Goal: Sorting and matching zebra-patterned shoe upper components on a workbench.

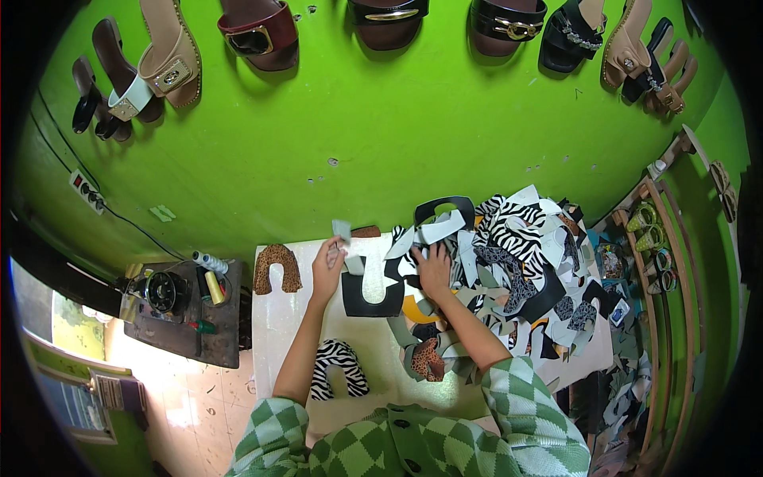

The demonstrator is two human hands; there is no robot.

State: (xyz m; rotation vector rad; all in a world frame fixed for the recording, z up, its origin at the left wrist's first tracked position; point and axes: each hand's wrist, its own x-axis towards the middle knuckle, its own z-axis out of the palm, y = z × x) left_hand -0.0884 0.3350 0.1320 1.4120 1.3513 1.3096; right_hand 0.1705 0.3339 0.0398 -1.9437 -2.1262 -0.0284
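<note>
My left hand [327, 256] is raised over the white table, its fingers closed on a small grey-white piece of material [342, 229], which is blurred. Just right of it lies a black U-shaped cutout [362, 307] with a pale piece [354, 265] near its top. My right hand [433, 272] rests with spread fingers on the left side of a heap of cut pieces [517, 246] in zebra, leopard, black, white and grey. A leopard-print arch [274, 258] lies at the table's far left. Nearer me is a zebra-print arch [340, 359].
The white tabletop [278, 334] meets a green wall [334, 119] hung with sandals [387, 24]. A sewing machine [163, 292] and thread cones [213, 288] stand on a dark side table at left. At right are a wooden rack [652, 262] and scraps piled below.
</note>
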